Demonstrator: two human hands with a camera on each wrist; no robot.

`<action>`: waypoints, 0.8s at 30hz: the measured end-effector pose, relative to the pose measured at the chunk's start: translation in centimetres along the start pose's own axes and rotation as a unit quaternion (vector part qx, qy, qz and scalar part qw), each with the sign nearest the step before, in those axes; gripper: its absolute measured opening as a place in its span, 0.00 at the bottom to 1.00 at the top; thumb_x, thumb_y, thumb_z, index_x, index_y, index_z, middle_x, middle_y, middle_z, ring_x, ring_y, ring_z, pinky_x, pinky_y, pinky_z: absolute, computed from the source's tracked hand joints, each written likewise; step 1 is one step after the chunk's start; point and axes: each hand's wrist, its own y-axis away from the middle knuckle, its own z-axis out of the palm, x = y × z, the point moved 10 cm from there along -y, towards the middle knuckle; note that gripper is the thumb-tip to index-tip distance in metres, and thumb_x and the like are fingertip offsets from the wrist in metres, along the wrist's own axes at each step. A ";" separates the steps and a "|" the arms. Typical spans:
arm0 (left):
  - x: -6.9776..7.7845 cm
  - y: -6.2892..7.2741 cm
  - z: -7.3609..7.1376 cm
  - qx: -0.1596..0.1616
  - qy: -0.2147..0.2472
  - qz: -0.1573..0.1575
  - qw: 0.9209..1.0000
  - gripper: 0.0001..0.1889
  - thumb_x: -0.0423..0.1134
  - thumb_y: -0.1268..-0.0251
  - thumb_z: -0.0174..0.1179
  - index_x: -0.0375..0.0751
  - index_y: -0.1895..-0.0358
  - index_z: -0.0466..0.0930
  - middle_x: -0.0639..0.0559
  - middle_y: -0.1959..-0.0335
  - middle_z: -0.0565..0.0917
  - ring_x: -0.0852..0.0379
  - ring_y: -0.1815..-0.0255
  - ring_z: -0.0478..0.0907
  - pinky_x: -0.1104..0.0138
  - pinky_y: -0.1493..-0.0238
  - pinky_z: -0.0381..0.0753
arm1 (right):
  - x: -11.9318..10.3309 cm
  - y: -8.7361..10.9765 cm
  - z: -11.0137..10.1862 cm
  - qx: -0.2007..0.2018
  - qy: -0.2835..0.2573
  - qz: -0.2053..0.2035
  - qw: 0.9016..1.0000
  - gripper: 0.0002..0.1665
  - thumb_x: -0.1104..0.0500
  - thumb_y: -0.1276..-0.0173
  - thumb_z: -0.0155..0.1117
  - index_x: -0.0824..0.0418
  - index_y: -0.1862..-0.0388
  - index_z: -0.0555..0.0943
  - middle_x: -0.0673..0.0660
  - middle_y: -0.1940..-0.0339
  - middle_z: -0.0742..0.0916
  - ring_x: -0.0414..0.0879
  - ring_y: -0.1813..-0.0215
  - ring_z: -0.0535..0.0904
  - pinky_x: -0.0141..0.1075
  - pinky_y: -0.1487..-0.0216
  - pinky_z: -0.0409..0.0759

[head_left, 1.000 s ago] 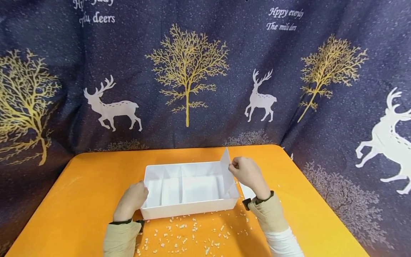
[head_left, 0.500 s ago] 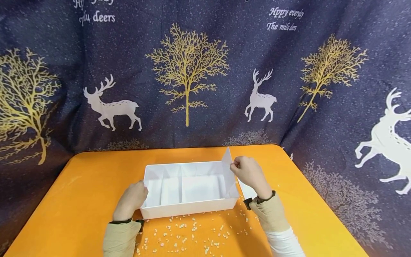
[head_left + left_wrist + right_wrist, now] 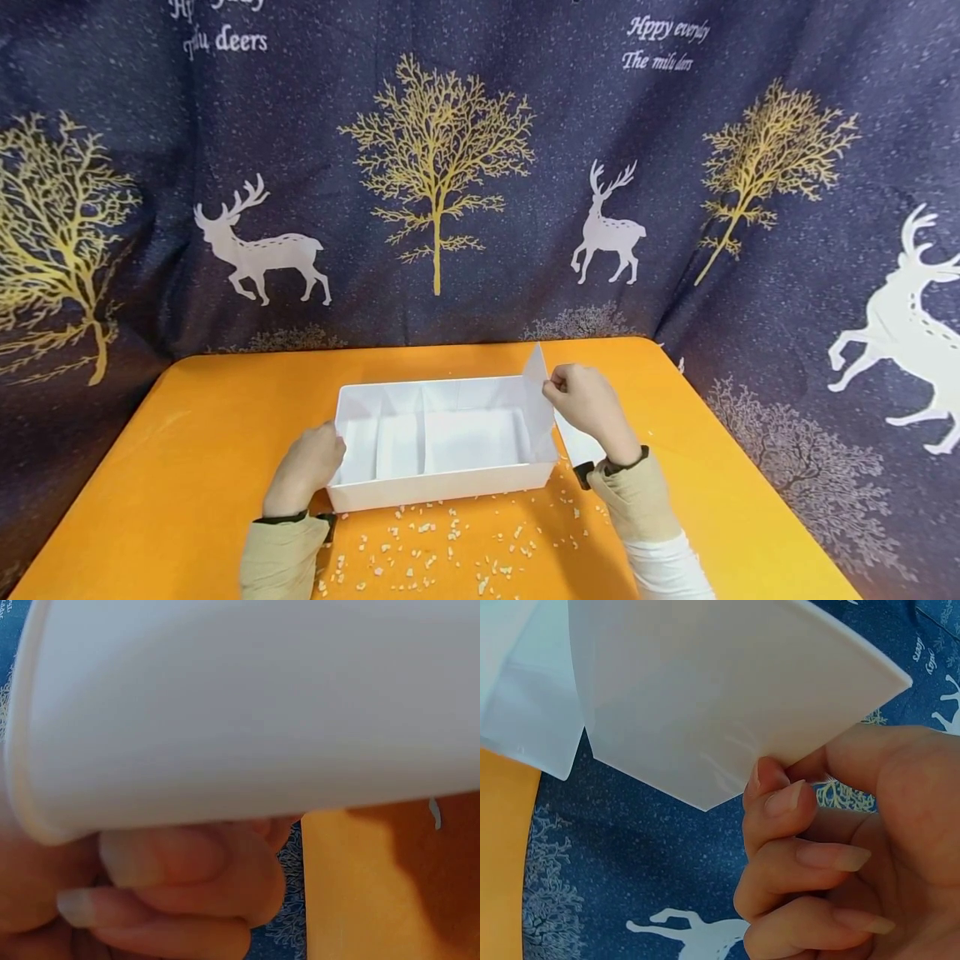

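Snugly, the right hand (image 3: 588, 407) pinches the free edge of a thin white panel (image 3: 537, 408) between thumb and curled fingers (image 3: 781, 806). The panel tilts up above the rim at the right end of the white box (image 3: 442, 490). The left hand (image 3: 303, 467) grips the box's left end, fingers curled against its wall. The panel looks light, smooth and bendy, best held by that edge; the box seems light but stiffer, best steadied by its end wall. White crumbs (image 3: 427, 527) lie before the box.
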 end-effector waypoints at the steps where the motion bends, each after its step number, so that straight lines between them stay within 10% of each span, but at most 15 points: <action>1: 0.0 0.0 0.0 0.000 -0.001 0.000 1.000 0.19 0.31 0.28 0.45 0.16 0.43 0.66 0.31 0.59 0.79 0.48 0.68 0.74 0.61 0.69 0.75 | 0.1 0.0 0.0 0.000 0.000 0.000 1.000 0.23 0.63 0.36 0.55 0.52 0.86 0.58 0.46 0.88 0.58 0.39 0.83 0.52 0.31 0.78 0.50; 24: -0.1 0.1 0.1 -0.001 0.000 -0.003 1.000 0.20 0.32 0.28 0.44 0.17 0.42 0.66 0.29 0.57 0.79 0.48 0.67 0.75 0.61 0.67 0.76 | 1.4 0.0 -0.6 0.007 0.005 0.009 1.000 0.22 0.61 0.35 0.57 0.53 0.87 0.62 0.46 0.89 0.60 0.40 0.84 0.54 0.31 0.78 0.52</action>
